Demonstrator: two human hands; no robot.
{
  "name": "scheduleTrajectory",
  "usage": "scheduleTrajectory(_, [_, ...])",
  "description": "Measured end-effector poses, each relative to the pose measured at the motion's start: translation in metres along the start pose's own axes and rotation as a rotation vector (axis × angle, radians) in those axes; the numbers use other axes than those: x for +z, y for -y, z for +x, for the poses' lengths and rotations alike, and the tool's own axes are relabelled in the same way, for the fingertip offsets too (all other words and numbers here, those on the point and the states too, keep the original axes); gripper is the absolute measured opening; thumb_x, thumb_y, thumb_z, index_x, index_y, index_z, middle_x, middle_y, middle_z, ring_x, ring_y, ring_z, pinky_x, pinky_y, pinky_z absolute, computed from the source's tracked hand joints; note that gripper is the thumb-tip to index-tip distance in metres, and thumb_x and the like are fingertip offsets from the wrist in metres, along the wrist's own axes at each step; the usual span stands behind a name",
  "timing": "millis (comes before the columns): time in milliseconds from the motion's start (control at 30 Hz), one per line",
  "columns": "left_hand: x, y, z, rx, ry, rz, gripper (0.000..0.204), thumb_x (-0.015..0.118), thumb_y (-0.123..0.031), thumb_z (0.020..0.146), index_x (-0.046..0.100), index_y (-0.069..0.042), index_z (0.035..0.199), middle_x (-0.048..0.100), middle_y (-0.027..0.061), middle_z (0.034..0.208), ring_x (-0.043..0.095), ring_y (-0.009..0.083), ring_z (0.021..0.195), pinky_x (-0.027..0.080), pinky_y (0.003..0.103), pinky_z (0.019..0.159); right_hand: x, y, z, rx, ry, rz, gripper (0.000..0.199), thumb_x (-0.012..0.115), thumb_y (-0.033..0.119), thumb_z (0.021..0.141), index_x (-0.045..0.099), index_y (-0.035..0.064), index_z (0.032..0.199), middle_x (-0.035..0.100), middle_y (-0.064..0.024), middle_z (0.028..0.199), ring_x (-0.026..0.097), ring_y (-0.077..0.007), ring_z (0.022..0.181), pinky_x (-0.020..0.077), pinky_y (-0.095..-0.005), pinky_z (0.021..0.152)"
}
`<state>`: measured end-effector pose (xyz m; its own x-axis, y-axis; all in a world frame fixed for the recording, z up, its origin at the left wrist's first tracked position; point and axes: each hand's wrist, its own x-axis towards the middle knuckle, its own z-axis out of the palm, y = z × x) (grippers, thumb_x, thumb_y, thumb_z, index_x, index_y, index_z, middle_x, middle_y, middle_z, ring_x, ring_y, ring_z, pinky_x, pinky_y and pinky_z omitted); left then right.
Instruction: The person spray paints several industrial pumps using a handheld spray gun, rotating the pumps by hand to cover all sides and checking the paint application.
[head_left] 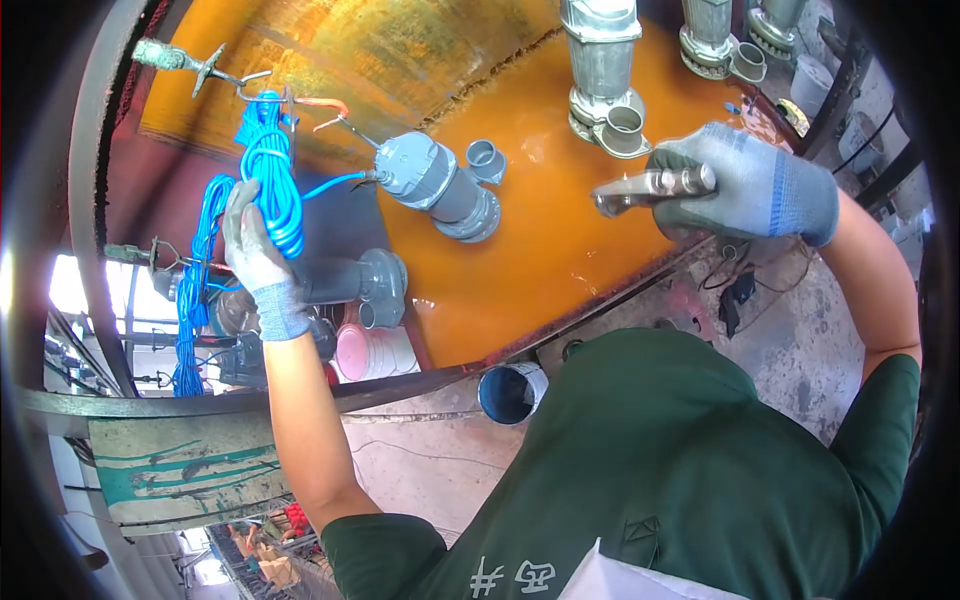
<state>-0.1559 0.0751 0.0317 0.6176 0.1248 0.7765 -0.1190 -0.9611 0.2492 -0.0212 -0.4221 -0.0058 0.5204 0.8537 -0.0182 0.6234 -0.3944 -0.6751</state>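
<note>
My left hand [256, 255], in a white and grey work glove, rests its outstretched fingers against a hanging coil of bright blue cable [270, 175]. From that coil a blue lead runs to a grey submersible pump [430, 182], which hangs tilted from a hook with orange on it. My right hand [725, 185], gloved in grey and blue, is closed around a silver metal spray gun [650, 187]. The gun's front end points left, toward the grey pump and well apart from it. My palm and fingers hide part of its grip.
Bare-metal pumps [603, 75] hang at the top right before an orange-stained booth wall [540, 270]. Another grey pump [375, 285] hangs lower left, by a second blue cable bundle [192, 300]. A blue-lined bucket [508, 392] and a pink-lidded white bucket [375, 350] stand below.
</note>
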Motion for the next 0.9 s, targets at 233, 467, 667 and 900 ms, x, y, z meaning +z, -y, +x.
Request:
scheduleTrajectory(233, [-0.035, 0.056, -0.003, 0.283, 0.024, 0.525, 0.039, 0.048, -0.02, 0.109, 0.064, 0.006, 0.132, 0.065, 0.0231, 0.134, 0.062, 0.0355, 0.123, 0.044, 0.043, 0.11, -0.037, -0.033, 0.026, -0.354, -0.346, -0.05, 0.037, 0.072, 0.029, 0.099, 0.067, 0.0015, 0.125, 0.073, -0.0123, 0.093, 0.073, -0.0169, 0.083, 0.06, -0.031, 0.076])
scheduleTrajectory(467, [-0.021, 0.073, 0.017, -0.111, -0.035, 0.405, 0.043, 0.042, -0.023, 0.11, 0.068, 0.005, 0.129, 0.067, 0.0238, 0.132, 0.063, 0.0362, 0.123, 0.045, 0.043, 0.109, -0.061, -0.009, 0.046, -0.38, -0.25, -0.101, 0.03, 0.072, 0.026, 0.099, 0.068, 0.0011, 0.116, 0.071, -0.0088, 0.082, 0.068, -0.016, 0.069, 0.0561, -0.0292, 0.065])
scheduleTrajectory(667, [-0.012, 0.095, 0.013, -0.288, -0.154, 0.275, 0.047, 0.048, -0.032, 0.11, 0.065, 0.005, 0.133, 0.067, 0.0232, 0.133, 0.064, 0.0347, 0.12, 0.045, 0.043, 0.109, -0.078, 0.043, 0.051, -0.358, -0.194, -0.369, 0.04, 0.082, 0.029, 0.09, 0.068, 0.0025, 0.116, 0.069, -0.0124, 0.106, 0.069, -0.0205, 0.093, 0.0552, -0.0365, 0.085])
scheduleTrajectory(900, [0.002, 0.086, 0.021, -0.354, -0.206, 0.092, 0.037, 0.054, -0.018, 0.109, 0.063, 0.008, 0.132, 0.068, 0.0194, 0.127, 0.065, 0.0273, 0.115, 0.049, 0.038, 0.104, -0.081, 0.038, 0.087, -0.705, -0.222, -0.507, 0.034, 0.07, 0.03, 0.098, 0.065, 0.0073, 0.123, 0.065, -0.0067, 0.087, 0.065, -0.0207, 0.078, 0.0515, -0.0341, 0.072])
